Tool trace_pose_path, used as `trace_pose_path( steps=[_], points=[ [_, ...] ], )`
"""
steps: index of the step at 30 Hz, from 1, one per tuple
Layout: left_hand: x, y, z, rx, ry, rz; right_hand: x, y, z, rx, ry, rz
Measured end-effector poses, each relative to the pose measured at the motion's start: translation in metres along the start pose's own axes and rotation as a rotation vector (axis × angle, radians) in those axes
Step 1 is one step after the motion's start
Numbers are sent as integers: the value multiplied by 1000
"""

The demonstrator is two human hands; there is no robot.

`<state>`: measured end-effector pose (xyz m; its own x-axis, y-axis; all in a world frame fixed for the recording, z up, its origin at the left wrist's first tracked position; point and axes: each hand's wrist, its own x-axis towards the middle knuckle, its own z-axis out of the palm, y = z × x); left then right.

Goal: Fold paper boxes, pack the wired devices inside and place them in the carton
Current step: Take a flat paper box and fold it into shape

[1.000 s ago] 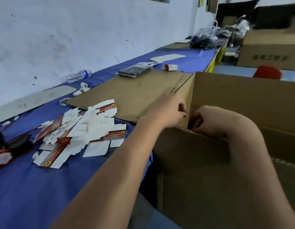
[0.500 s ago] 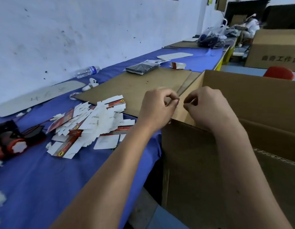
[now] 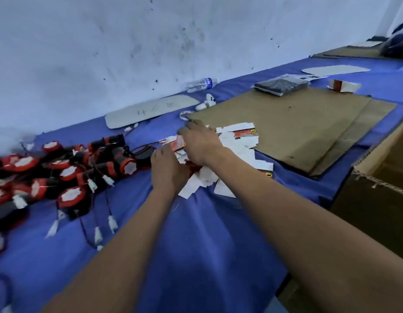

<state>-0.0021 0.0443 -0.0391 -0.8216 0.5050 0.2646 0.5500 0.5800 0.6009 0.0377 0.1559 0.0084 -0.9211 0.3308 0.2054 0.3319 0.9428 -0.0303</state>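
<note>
Both hands (image 3: 196, 154) on flat box pile (image 3: 236, 150), blue table (image 3: 196, 245).

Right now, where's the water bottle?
In the head view, the water bottle lies on its side at the back of the blue table, against the wall, just behind the small white gadget.

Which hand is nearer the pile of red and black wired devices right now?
Left. The left hand sits at the flat box pile's left edge, right beside the wired devices; the right hand is farther right, over the pile.

Both hands (image 3: 187, 154) outstretched, fingers curled
</note>
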Motion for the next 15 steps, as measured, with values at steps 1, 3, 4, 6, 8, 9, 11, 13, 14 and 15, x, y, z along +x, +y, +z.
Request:
trace_pose_path(
  steps=[1, 3, 4, 6, 8, 9, 11, 13, 14, 15],
  points=[
    [4, -5, 4, -27, -20, 4, 10, -2, 9, -42, -115, -35],
    [8, -11, 10, -69, -25, -21, 21, -7, 23, -90, -250, -57],
    [10, -14, 12, -97, -1, -38, 23, -11, 27, -115, -227, -47],
    [10, -17, 12, -195, 85, -41, 19, -21, 31, -190, -13, -47],
    [6, -19, 9, -253, 162, 6, 5, -29, 31, -260, 152, -138],
    [2, -19, 7, -266, 196, 38, -2, -31, 29, -267, 164, -199],
    [-5, -21, 0, -330, 278, 74, -15, -30, 18, -244, 151, -226],
    [-12, -26, -11, -405, 399, 90, -22, -27, -1, -244, 179, -161],
    [-15, -30, -20, -450, 453, 76, -25, -27, -11, -229, 229, -119],
    [-18, -33, -30, -512, 482, 37, -29, -29, -22, -182, 310, -66]
  ],
)
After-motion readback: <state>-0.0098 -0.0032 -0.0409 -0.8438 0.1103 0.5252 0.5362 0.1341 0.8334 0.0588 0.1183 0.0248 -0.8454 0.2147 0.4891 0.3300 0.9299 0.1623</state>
